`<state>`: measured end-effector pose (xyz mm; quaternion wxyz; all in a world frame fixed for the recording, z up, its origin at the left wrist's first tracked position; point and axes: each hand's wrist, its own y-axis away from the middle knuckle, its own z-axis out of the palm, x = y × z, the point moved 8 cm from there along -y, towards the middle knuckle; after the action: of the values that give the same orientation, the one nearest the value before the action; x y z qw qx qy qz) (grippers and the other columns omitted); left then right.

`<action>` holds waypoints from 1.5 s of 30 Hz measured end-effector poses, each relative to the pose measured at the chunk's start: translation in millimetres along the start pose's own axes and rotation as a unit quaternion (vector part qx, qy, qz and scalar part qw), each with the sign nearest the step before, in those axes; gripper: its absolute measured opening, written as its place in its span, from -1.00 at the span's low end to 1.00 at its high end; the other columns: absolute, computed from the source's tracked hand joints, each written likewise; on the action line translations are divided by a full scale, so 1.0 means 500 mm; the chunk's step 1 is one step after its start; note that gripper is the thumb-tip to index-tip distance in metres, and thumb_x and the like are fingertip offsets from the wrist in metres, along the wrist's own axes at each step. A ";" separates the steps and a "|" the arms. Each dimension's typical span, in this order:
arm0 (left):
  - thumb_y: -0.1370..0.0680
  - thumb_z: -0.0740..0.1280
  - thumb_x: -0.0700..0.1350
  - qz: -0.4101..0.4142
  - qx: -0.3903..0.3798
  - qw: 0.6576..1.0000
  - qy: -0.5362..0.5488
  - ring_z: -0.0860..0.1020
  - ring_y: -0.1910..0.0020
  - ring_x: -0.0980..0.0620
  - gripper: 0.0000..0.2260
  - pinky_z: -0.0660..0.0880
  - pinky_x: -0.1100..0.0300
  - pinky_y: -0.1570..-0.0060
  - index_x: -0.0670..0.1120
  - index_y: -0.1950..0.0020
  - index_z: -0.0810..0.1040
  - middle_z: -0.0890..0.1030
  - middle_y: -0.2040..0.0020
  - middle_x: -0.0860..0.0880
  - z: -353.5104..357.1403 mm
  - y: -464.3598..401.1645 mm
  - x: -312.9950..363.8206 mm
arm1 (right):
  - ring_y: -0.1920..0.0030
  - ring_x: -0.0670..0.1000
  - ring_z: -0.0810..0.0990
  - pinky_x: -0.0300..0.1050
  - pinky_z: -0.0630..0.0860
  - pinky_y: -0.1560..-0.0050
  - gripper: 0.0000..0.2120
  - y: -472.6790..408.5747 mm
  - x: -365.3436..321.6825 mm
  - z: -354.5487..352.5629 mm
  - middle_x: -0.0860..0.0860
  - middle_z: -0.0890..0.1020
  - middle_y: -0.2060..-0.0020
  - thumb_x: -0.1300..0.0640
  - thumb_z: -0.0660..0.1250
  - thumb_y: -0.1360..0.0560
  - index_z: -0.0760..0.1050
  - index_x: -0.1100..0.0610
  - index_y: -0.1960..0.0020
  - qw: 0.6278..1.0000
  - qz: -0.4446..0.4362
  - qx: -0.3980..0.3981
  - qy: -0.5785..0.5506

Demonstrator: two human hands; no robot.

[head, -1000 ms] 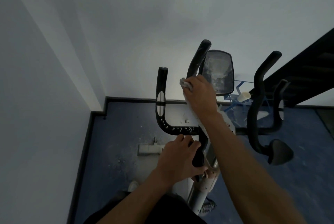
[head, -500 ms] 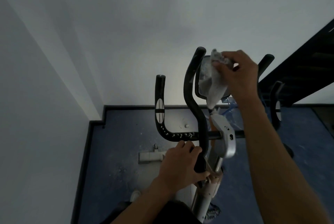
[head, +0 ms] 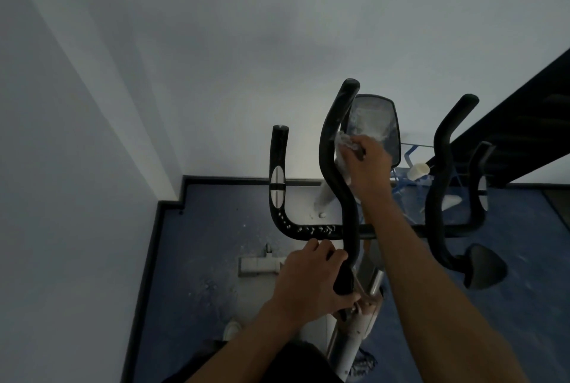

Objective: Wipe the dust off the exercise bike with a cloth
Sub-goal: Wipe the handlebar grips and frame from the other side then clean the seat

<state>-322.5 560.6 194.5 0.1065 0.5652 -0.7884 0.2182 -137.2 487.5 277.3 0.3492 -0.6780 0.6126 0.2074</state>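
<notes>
Exercise bike (head: 354,228), centre and lower right of frame; no legible writing. Right hand (head: 367,163) clutches a crumpled cloth (head: 347,143) against the dusty console (head: 374,118). Left hand (head: 311,282), fingers curled, grips the lower handlebar stem (head: 345,197).

The right hand (head: 368,163) grips a crumpled pale cloth (head: 347,143) against the lower edge of the dusty black console screen (head: 374,118) of the black-and-silver exercise bike (head: 348,342). The left hand (head: 308,284) holds the base of the curved black foam-covered handlebar (head: 336,160) — fingers curled round it. Below lies dusty blue floor (head: 200,243), beside pale walls (head: 77,166).
</notes>
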 end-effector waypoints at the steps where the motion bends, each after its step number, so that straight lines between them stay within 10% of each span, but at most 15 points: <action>1: -0.37 0.30 0.45 0.000 0.001 1.000 0.000 0.53 0.01 0.05 -0.41 0.55 0.14 0.24 0.06 -0.19 0.52 0.58 -0.03 0.05 0.000 0.000 0.000 | 0.11 -0.10 0.56 -0.47 0.38 0.09 -0.86 -0.007 -0.009 -0.005 -0.08 0.56 0.12 0.10 0.39 -0.60 0.61 0.11 -0.13 1.000 -0.005 0.026 -0.003; 7: -0.37 0.28 0.46 0.002 0.014 1.000 -0.016 0.54 0.05 0.06 -0.43 0.53 0.17 0.27 0.06 -0.15 0.54 0.58 0.01 0.07 -0.003 0.002 0.001 | 0.08 -0.05 0.56 -0.13 0.53 -0.04 -0.85 -0.018 0.021 0.033 -0.01 0.61 0.09 0.14 0.36 -0.61 0.61 0.17 -0.12 0.999 0.018 0.029 0.000; 12: -0.37 0.30 0.45 0.000 0.013 1.000 -0.007 0.53 0.06 0.06 -0.43 0.52 0.17 0.27 0.06 -0.15 0.54 0.58 0.02 0.07 0.003 0.002 0.001 | 0.16 -0.20 0.53 -0.45 0.36 0.15 -0.78 -0.016 0.014 0.032 -0.06 0.61 0.11 0.00 0.30 -0.65 0.61 0.12 -0.14 0.997 0.032 0.062 -0.031; 18: -0.37 0.31 0.45 0.000 0.015 1.000 -0.007 0.52 0.07 0.06 -0.43 0.51 0.18 0.26 0.06 -0.15 0.54 0.57 0.03 0.07 0.003 0.000 0.000 | 0.24 -0.27 0.49 -0.27 0.52 0.10 -0.78 -0.002 0.062 0.060 -0.06 0.60 0.19 0.06 0.28 -0.67 0.65 0.15 -0.09 0.998 0.055 -0.003 0.014; 23: -0.36 0.32 0.44 -0.005 0.015 1.000 -0.004 0.52 0.07 0.05 -0.44 0.55 0.15 0.28 0.06 -0.14 0.53 0.57 0.03 0.06 0.006 -0.001 -0.002 | 0.16 -0.30 0.52 -0.54 0.40 0.15 -0.85 -0.028 0.006 0.017 -0.15 0.59 0.14 0.07 0.35 -0.63 0.60 0.09 -0.15 0.988 0.058 0.103 -0.095; 29: -0.37 0.31 0.45 -0.002 0.019 1.000 -0.003 0.51 0.06 0.07 -0.44 0.50 0.19 0.27 0.07 -0.15 0.54 0.56 0.02 0.07 0.004 0.001 -0.001 | 0.19 -0.18 0.55 -0.22 0.58 -0.01 -0.80 -0.026 0.046 0.042 -0.04 0.64 0.13 0.07 0.34 -0.64 0.63 0.19 -0.10 0.998 0.045 0.030 -0.006; 45: -0.38 0.31 0.45 0.001 0.012 1.000 -0.001 0.53 0.05 0.08 -0.44 0.54 0.19 0.25 0.08 -0.16 0.53 0.57 0.00 0.08 -0.002 0.001 0.000 | 0.25 -0.22 0.50 -0.39 0.43 0.21 -0.85 -0.063 -0.023 -0.014 -0.12 0.56 0.24 0.05 0.33 -0.64 0.49 0.08 0.07 0.986 0.049 0.131 -0.088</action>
<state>-323.1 560.9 195.1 0.0983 0.5658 -0.7864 0.2275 -109.2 490.4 297.1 0.4774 -0.5747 0.6336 0.2009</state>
